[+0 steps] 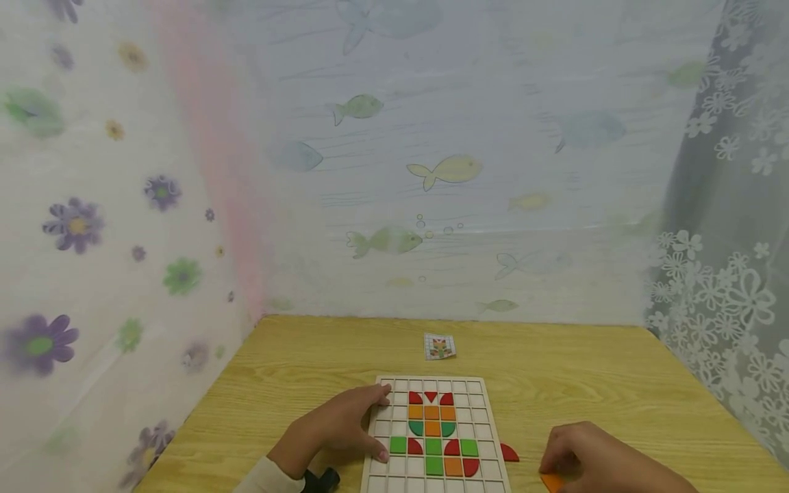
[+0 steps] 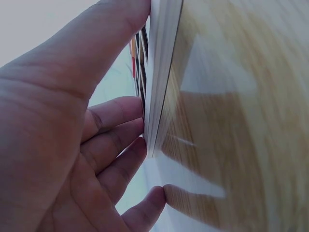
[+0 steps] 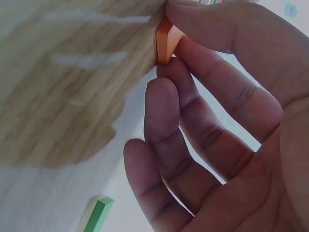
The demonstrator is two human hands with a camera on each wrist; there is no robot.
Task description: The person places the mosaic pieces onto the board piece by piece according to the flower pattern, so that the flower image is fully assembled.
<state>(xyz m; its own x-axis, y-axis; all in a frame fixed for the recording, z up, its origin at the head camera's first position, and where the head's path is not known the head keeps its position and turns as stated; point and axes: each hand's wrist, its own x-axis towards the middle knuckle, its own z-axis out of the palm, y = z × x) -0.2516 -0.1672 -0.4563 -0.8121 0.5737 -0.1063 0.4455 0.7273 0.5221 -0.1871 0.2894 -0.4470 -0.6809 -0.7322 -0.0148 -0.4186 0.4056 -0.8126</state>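
A wooden grid board lies on the table with red, orange and green tiles set in its squares, forming a figure. My left hand rests at its left edge, thumb and fingertips spread along the rim; the left wrist view shows fingertips against the board's side. Right of the board, my right hand pinches an orange tile between thumb and fingers, close over the wood-grain tabletop. Most of that tile is hidden by the hand in the head view. A red rounded piece lies by the board's right edge.
Behind the board lies a small printed card showing a coloured grid figure. A green block appears low in the right wrist view. Some black object sits below the left wrist. Patterned curtains stand around the table.
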